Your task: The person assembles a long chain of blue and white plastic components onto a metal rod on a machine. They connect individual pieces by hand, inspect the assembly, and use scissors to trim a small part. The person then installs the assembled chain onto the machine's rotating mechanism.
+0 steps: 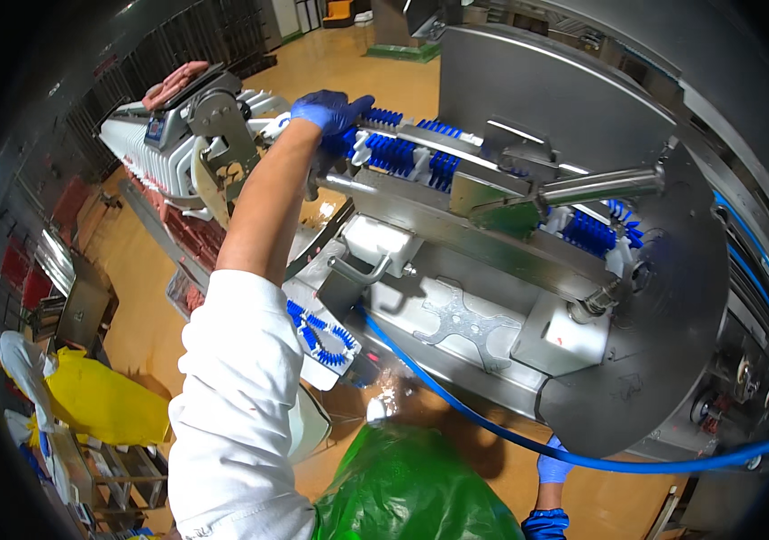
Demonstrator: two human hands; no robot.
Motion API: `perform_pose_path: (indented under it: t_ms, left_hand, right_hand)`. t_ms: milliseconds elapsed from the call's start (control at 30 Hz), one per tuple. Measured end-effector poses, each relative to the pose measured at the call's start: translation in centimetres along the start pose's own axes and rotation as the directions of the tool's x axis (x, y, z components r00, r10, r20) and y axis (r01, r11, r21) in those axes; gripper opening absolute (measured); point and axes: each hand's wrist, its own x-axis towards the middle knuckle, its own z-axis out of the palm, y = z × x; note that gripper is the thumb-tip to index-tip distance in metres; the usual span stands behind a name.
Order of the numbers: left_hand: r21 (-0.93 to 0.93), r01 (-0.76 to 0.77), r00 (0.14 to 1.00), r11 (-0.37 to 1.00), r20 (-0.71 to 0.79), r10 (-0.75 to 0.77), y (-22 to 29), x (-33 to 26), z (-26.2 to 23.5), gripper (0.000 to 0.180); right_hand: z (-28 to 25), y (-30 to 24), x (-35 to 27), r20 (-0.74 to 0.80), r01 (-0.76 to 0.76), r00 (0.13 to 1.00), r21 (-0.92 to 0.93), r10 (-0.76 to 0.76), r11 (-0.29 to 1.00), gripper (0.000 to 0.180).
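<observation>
My left hand [323,110], in a blue glove, reaches over the far left end of a steel machine [465,207]. Its index finger stretches right, beside the blue toothed belts [391,155] on white links; the other fingers are partly bunched or hidden. Nothing held shows in it. My right hand [553,463], also gloved in blue, is low at the right under the edge of a large round steel plate [645,351]. That plate hides its fingers. A steel tube [602,186] lies across the belts near the plate.
A blue hose [474,416] curves across the near side. Pink sausages [174,85] lie atop a unit with white hooked arms [155,166] at the left. Below the machine hangs a loop of blue toothed chain [319,335]. Yellow cloth [105,396] is at the lower left.
</observation>
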Motion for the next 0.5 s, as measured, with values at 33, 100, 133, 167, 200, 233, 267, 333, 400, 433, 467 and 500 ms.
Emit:
perform_pose_path:
  t_ms: [33, 100, 133, 167, 200, 233, 267, 333, 400, 433, 467, 500]
  left_hand:
    - [0.032, -0.012, 1.0, 0.999, 0.012, 0.011, -0.5, 0.6, 0.0, 0.081]
    - [0.018, 0.057, 0.998, 0.998, 0.029, -0.057, 1.0, 0.3, -0.4, 0.084]
    - [0.008, 0.094, 0.995, 0.995, 0.032, -0.095, 1.4, 0.4, -0.8, 0.086]
    - [0.003, 0.09, 0.994, 0.996, -0.056, -0.09, 0.8, 0.7, -0.3, 0.089]
    - [0.007, 0.13, 0.99, 0.991, -0.051, -0.13, 0.7, 0.7, -0.1, 0.088]
    - [-0.012, 0.13, 0.99, 0.991, -0.055, -0.13, 0.2, 0.7, 0.0, 0.087]
    - [-0.028, 0.136, 0.989, 0.99, -0.05, -0.137, -0.5, 0.4, 0.1, 0.085]
    - [-0.163, -0.075, 0.988, 0.984, -0.144, 0.051, -3.4, 0.5, 0.6, 0.084]
    - [-0.252, -0.156, 0.98, 0.955, -0.157, 0.119, -4.0, -0.6, 0.1, 0.077]
    - [-0.277, -0.094, 0.991, 0.956, -0.116, 0.063, -3.1, -4.3, -2.8, 0.071]
    - [-0.301, -0.029, 0.997, 0.953, -0.083, 0.004, -2.4, -7.6, -4.4, 0.065]
    - [-0.418, -0.095, 0.976, 0.903, -0.218, 0.002, -2.6, -9.8, -3.5, 0.059]
  right_hand:
    - [-1.1, -1.8, 0.6, -0.02, 0.008, 1.0, 0.038, -0.008, 0.999, 0.025]
    - [-3.1, -4.9, 0.1, -0.059, 0.005, 0.998, 0.097, 0.001, 0.995, 0.025]
    - [-4.3, -6.4, -0.7, -0.059, 0.032, 0.998, 0.019, -0.031, 0.999, 0.025]
    - [-5.4, -8.0, -1.2, -0.052, 0.072, 0.996, -0.052, -0.075, 0.996, 0.025]
    - [-6.2, -9.0, -1.6, -0.043, 0.11, 0.992, -0.135, -0.117, 0.985, 0.026]
    - [-6.3, -9.0, -2.2, -0.043, 0.051, 0.998, -0.103, -0.055, 0.993, 0.025]
    - [-6.3, -8.3, -3.4, -0.031, -0.007, 1.0, -0.072, 0.005, 0.997, 0.025]
    - [-6.5, -6.2, -6.2, 0.269, -0.184, 0.951, 0.091, 0.154, 0.979, 0.024]
    - [-7.6, -4.2, -8.2, 0.745, -0.503, 0.636, 0.203, 0.201, 0.84, 0.021]
    - [-8.6, -10.4, -6.9, 0.746, -0.413, 0.663, 0.292, 0.065, 0.862, 0.019]
    - [-9.8, -16.8, -5.4, 0.73, -0.316, 0.679, 0.389, -0.081, 0.865, 0.017]
    - [-10.9, -23.1, -3.8, 0.702, -0.219, 0.673, 0.49, -0.233, 0.844, 0.015]
